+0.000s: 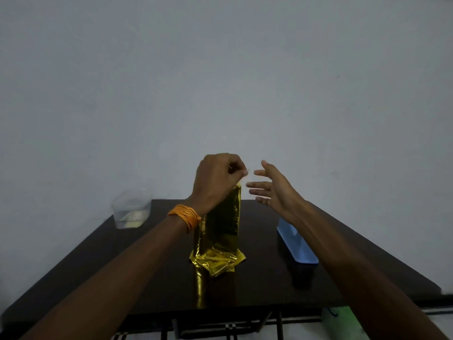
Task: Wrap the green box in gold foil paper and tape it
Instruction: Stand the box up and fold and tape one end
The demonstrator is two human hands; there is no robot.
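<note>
Box (220, 227) near the middle of the dark desk (122, 266), covered all over in gold foil (217, 260). Stands on one short end, long axis vertical, top end up in front of the grey wall (220, 69). At the bottom, loose foil spread out in crumpled flaps on the desk, around the base.

Left hand (215, 177) at the top end of the box, back of the hand toward the camera, orange threads (185, 215) around the wrist. Fingers curled in, thumb against forefinger, pinching a small pale scrap (246, 171) just above the top foil edge; cannot tell of what material. Forearm rising from the lower left, passing in front of the upper left part of the box.

Right hand (274, 187) just beside the top end, on its right, not touching it. Fingers (257, 185) straight and spread apart, pointing left toward the other hand, holding nothing. Forearm rising from the lower right.

Clear tub (131, 209) at the far left corner of the desk, well apart from the box. Blue block (296, 244) to the right of the box, partly hidden behind the right forearm.
</note>
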